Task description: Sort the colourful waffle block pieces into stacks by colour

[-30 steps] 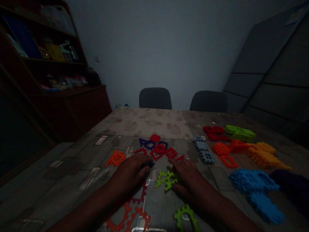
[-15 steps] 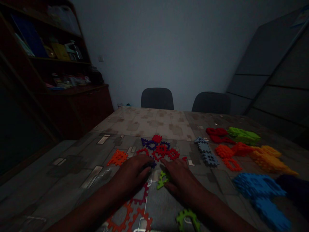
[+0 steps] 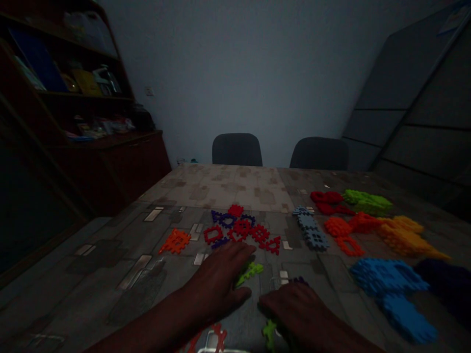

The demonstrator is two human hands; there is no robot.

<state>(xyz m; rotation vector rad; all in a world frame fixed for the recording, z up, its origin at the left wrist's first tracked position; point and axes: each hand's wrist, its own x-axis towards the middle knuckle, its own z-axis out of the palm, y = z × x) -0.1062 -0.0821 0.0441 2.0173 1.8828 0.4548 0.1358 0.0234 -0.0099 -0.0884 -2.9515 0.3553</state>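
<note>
The room is dim. My left hand (image 3: 221,279) lies flat on the table with its fingers stretched forward, resting on a green puzzle piece (image 3: 250,271) whose far end shows past the fingers. My right hand (image 3: 294,306) rests low on the table near the front edge, fingers curled down over a dark piece; a green piece (image 3: 270,331) peeks out beside it. Just beyond my left fingertips lies a joined cluster of red and purple lattice pieces (image 3: 243,228). An orange piece (image 3: 175,241) lies alone to the left.
Sorted piles sit at the right: grey-blue (image 3: 310,228), red (image 3: 329,201), green (image 3: 366,201), orange (image 3: 348,230), yellow (image 3: 406,235), blue (image 3: 393,289). Two dark chairs (image 3: 237,149) stand at the far edge. A cabinet with shelves (image 3: 91,147) stands at the left.
My left hand slid right onto the green piece. My right hand pulled back toward the front edge and curled. The red and purple cluster is now uncovered.
</note>
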